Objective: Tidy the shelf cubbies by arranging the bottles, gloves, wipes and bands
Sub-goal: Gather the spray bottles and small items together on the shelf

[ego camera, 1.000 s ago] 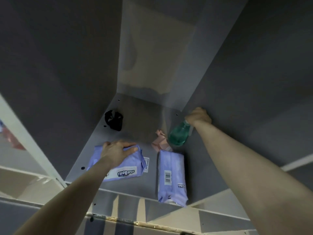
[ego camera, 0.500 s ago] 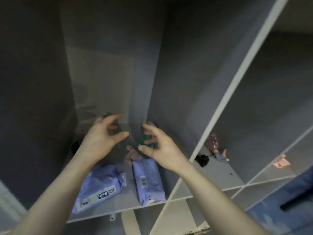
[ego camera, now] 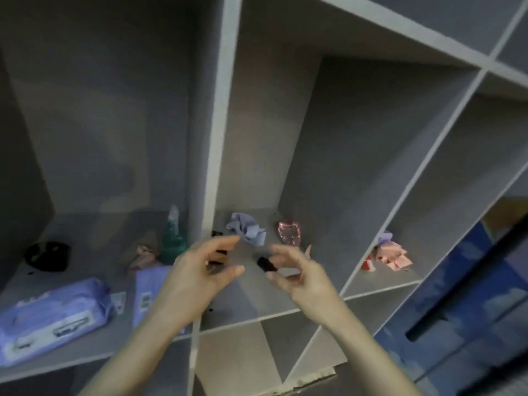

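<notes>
My left hand (ego camera: 204,270) and my right hand (ego camera: 297,270) hover with loosely curled fingers in front of the middle cubby, holding nothing. Between them lies a black band (ego camera: 264,264); another dark band (ego camera: 217,254) shows behind my left fingers. Deeper in that cubby sit a crumpled lilac glove (ego camera: 247,228) and a pink bottle (ego camera: 289,232). The left cubby holds an upright green spray bottle (ego camera: 173,238), a pink glove (ego camera: 143,257), a black band (ego camera: 47,255) and two lilac wipes packs (ego camera: 54,312) (ego camera: 148,290).
The right cubby contains pink and lilac gloves (ego camera: 391,251) and something red (ego camera: 368,264). White dividers (ego camera: 217,155) separate the cubbies. More cubbies lie above and below. A blue patterned surface (ego camera: 471,295) is at the lower right.
The view swung right from the left cubby to the middle one. My right hand let go of the green bottle, which now stands upright; both hands moved over to the middle cubby.
</notes>
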A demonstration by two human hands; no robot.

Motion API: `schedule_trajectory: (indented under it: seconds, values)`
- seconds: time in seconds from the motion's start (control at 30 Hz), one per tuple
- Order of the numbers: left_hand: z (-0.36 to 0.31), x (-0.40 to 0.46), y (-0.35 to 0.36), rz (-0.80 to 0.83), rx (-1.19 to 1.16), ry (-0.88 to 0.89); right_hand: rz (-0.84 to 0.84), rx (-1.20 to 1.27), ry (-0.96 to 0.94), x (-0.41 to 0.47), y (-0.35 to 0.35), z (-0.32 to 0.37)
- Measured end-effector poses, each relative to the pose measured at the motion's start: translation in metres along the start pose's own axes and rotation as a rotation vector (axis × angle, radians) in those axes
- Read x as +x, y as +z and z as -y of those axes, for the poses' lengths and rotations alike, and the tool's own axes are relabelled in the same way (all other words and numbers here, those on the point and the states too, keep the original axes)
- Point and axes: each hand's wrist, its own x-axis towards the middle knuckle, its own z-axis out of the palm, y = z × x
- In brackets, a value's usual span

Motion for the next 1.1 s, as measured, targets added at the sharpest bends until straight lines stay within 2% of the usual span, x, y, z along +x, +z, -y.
schedule_trajectory:
  seconds: [0.1, 0.23, 0.4, 0.6, 0.73, 0.93, 0.97, 1.03, 1.1]
  values:
    - [-0.002, 0.003, 0.052, -0.008, -0.011, -0.118, 0.005, -0.053, 0.03, -0.008, -0.045, -0.036]
    - [-0.005, 0.01, 0.088, -0.063, -0.003, -0.18, 0.024, -0.066, 0.088, 0.005, -0.078, -0.076]
    - [-0.001, 0.036, 0.112, -0.055, 0.064, -0.224, 0.122, -0.061, 0.174, 0.038, -0.086, -0.118]
    - [0.031, 0.081, 0.13, 0.072, 0.305, -0.313, 0.256, -0.104, 0.339, 0.085, -0.073, -0.177]
    - [0.061, 0.107, 0.148, 0.114, 0.238, -0.4, 0.341, -0.141, 0.377, 0.109, -0.071, -0.207]
    - [0.121, 0.117, 0.192, 0.184, -0.062, -0.689, 0.354, -0.179, 0.535, 0.142, -0.062, -0.264]
    - [0.133, 0.114, 0.196, 0.192, -0.129, -0.747, 0.391, -0.229, 0.544, 0.149, -0.059, -0.272]
    - [0.155, 0.106, 0.203, 0.26, -0.076, -0.799, 0.508, -0.44, 0.473, 0.164, -0.056, -0.286]
    - [0.178, 0.096, 0.21, 0.393, 0.201, -0.797, 0.567, -0.665, 0.363, 0.177, -0.054, -0.3]
